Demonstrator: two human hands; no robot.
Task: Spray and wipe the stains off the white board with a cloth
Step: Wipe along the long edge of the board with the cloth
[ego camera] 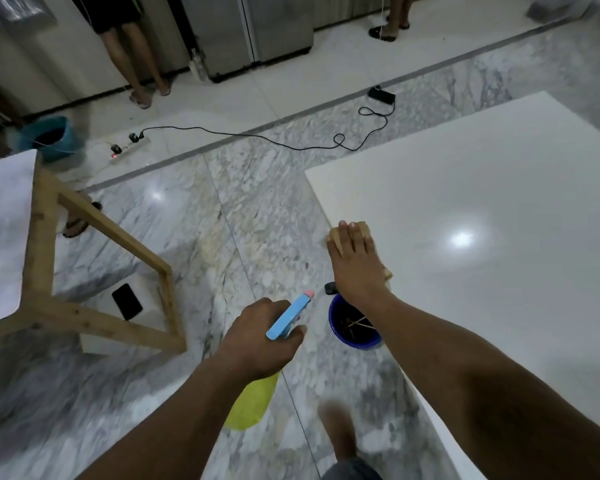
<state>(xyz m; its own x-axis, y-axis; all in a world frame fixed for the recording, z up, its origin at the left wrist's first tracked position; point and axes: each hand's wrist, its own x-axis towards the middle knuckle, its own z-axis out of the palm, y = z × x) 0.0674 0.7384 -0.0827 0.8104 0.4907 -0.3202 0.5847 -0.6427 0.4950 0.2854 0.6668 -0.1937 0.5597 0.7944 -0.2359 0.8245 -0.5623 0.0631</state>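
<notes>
A large white board [482, 209] lies flat on the right, above the marble floor. My right hand [355, 261] presses flat on a tan cloth [362, 227] at the board's left edge, fingers spread over it. My left hand [262, 337] grips a spray bottle [288, 318] with a blue trigger head, pink nozzle tip and yellow-green body, held over the floor left of the board, nozzle pointing up and right. No stains show on the board surface here.
A blue bucket [354, 323] stands on the floor under my right wrist. A wooden-framed table [70, 237] is at the left with a black phone [127, 301] beneath it. A power strip [129, 148] and black cable [257, 136] cross the floor. People's legs [136, 64] stand at the back.
</notes>
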